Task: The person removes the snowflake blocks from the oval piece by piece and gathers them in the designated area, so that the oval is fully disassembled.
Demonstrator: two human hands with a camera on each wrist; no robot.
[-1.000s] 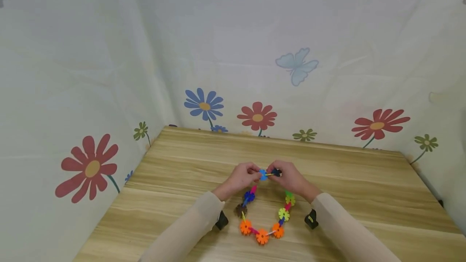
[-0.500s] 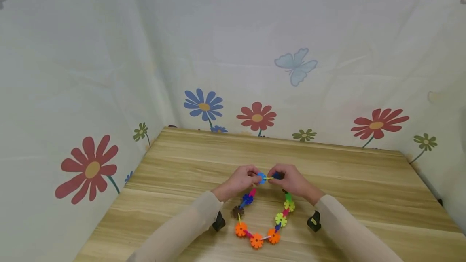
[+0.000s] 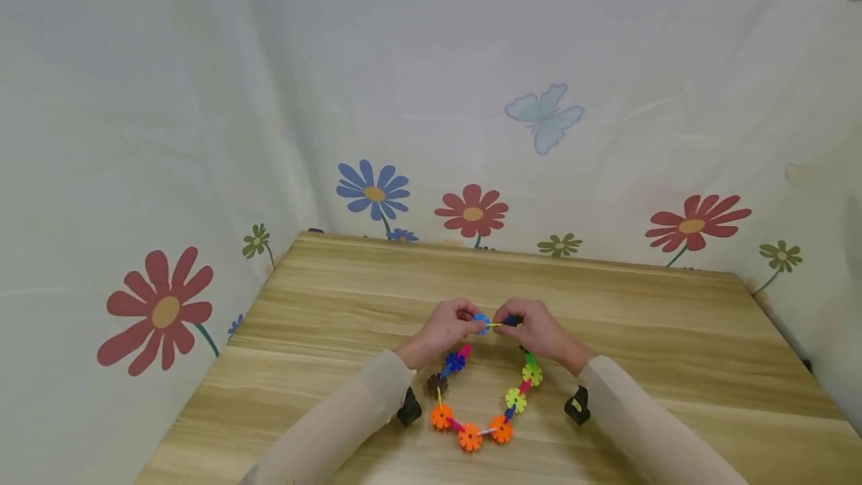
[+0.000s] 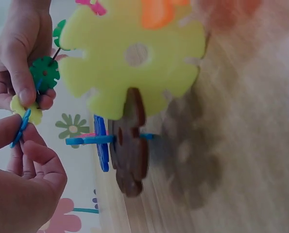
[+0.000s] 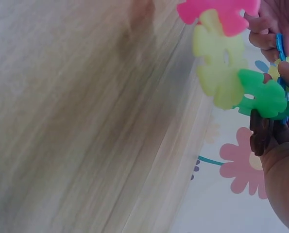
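Note:
A chain of slotted flower-shaped plastic discs forms a ring below both hands in the head view, with orange discs [image 3: 470, 438] at its near end. My left hand [image 3: 441, 331] pinches a light blue disc [image 4: 22, 127] on edge between thumb and fingers. My right hand [image 3: 536, 329] pinches a yellow disc [image 4: 34, 114], joined to a green disc [image 4: 45, 75] under its fingers. Blue and yellow discs meet at their edges between the fingertips. A brown disc [image 4: 128, 155] and a dark blue disc [image 3: 455, 361] belong to the left side; light green discs [image 3: 515, 400] to the right.
The wood-grain table [image 3: 364, 275] lies under the hands and chain. Pale cloth walls [image 3: 431, 96] printed with flowers and a butterfly stand behind it and at both sides. Black wrist straps [image 3: 577, 406] show below the sleeves.
Both hands keep their pinch on the blue and yellow discs and have shifted only slightly. The chain's lower part has swung a little to the left.

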